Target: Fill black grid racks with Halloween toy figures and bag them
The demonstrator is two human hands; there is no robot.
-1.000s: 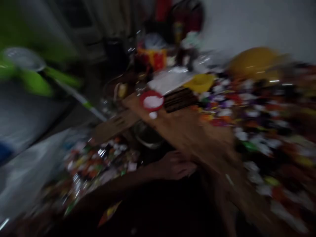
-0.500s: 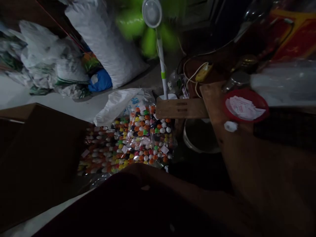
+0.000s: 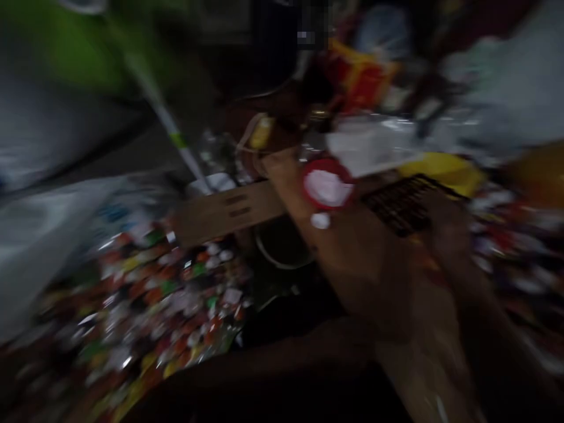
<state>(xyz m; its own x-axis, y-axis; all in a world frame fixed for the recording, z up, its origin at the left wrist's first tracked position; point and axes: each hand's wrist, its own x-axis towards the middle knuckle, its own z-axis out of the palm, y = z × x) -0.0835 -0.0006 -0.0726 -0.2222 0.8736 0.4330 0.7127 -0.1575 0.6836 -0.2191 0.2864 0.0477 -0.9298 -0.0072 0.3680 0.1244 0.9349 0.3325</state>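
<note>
My right hand (image 3: 447,226) reaches in from the lower right. It is at the near right edge of a black grid-like tray (image 3: 394,205) on the wooden bench (image 3: 352,264). Blur and darkness hide its fingers, and I cannot make out whether it touches the tray. Low in the middle, a dark limb (image 3: 339,343) stretches across the view; it may be my left arm and hand, but no fingers can be made out. A red bowl (image 3: 307,191) with pale paper slips (image 3: 328,187) stands left of the tray, with a small white object (image 3: 320,221) beside it.
Clear bags of small colourful pieces (image 3: 176,299) lie at the left, near a white plastic sack (image 3: 44,252). A wooden plank (image 3: 211,214) juts from the bench above a bucket (image 3: 282,264). A green fan (image 3: 79,47) stands behind. More colourful pieces (image 3: 524,258) are at the right.
The view has swung right, so the bench, bowl and tray sit further left. The cardboard box has left the view. My right arm and the colourful pieces at the right have come into sight.
</note>
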